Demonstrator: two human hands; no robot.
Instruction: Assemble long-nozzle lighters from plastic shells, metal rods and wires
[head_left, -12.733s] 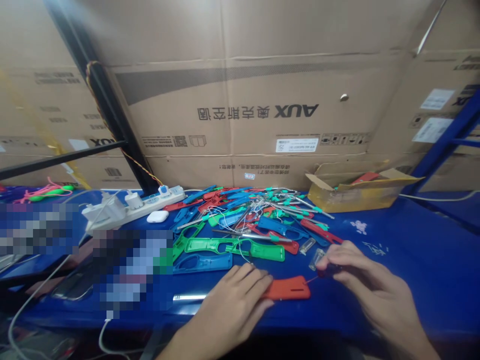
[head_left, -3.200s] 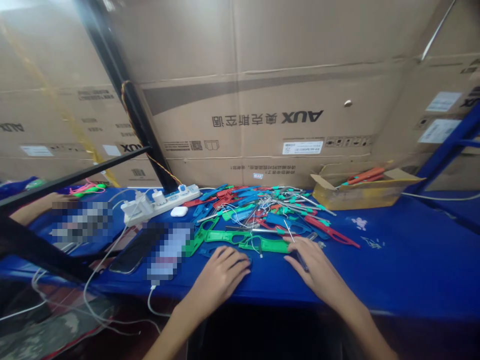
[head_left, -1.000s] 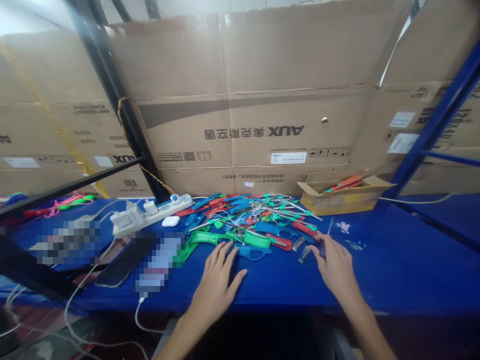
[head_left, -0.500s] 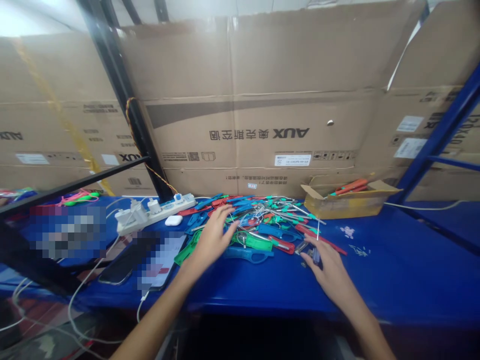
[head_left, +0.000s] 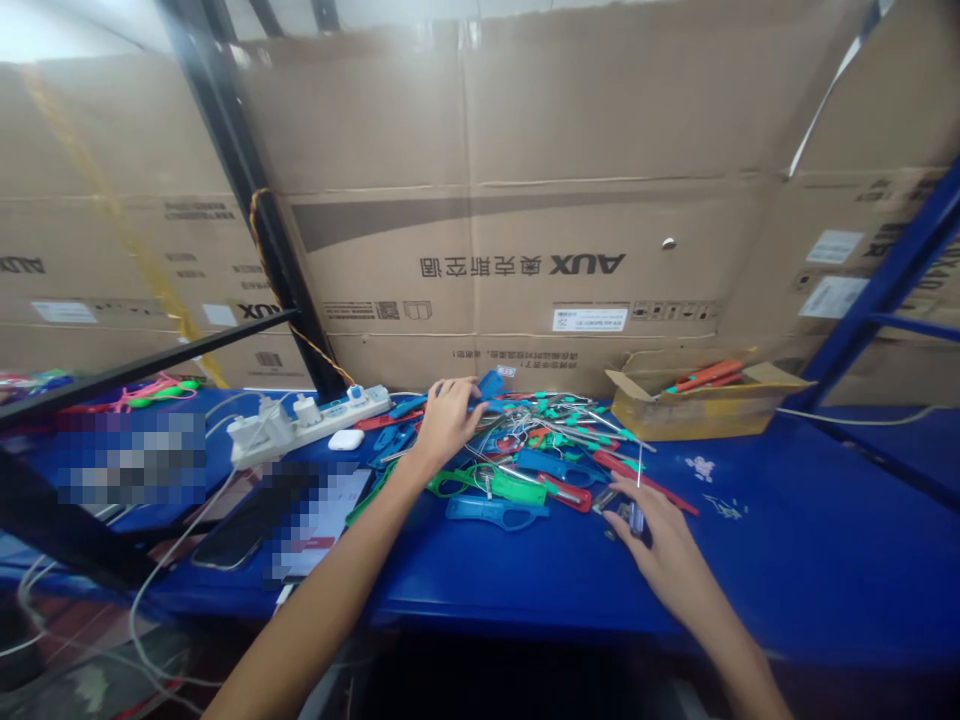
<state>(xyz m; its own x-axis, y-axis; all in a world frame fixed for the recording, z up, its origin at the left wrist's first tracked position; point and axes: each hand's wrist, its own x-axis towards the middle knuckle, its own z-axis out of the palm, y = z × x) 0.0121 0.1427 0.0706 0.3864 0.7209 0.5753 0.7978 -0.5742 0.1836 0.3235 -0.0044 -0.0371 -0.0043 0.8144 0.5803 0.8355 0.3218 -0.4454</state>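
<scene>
My left hand (head_left: 450, 420) is at the back of the pile, its fingers closed on a blue plastic casing (head_left: 491, 384) that tilts up from the heap. My right hand (head_left: 652, 515) is closed around a small clear-and-dark part (head_left: 636, 518) with a thin white rod standing up from it, at the pile's right front. Between the hands lie green casings (head_left: 517, 487), a red casing (head_left: 566, 495), a blue casing (head_left: 499, 512) in front, and metal rods with green ends (head_left: 577, 425). Fingertips of my right hand are partly hidden.
An open cardboard box (head_left: 697, 415) with red-orange pieces stands at the back right. Small white bits (head_left: 701, 467) lie right of my right hand. A power strip (head_left: 322, 425), white case (head_left: 346, 440) and two phones (head_left: 247, 520) are at left. Cardboard (head_left: 525, 120) walls the back.
My left hand has moved back and slightly right, and a blue casing is now raised at its fingers. My right hand has hardly moved and keeps its hold.
</scene>
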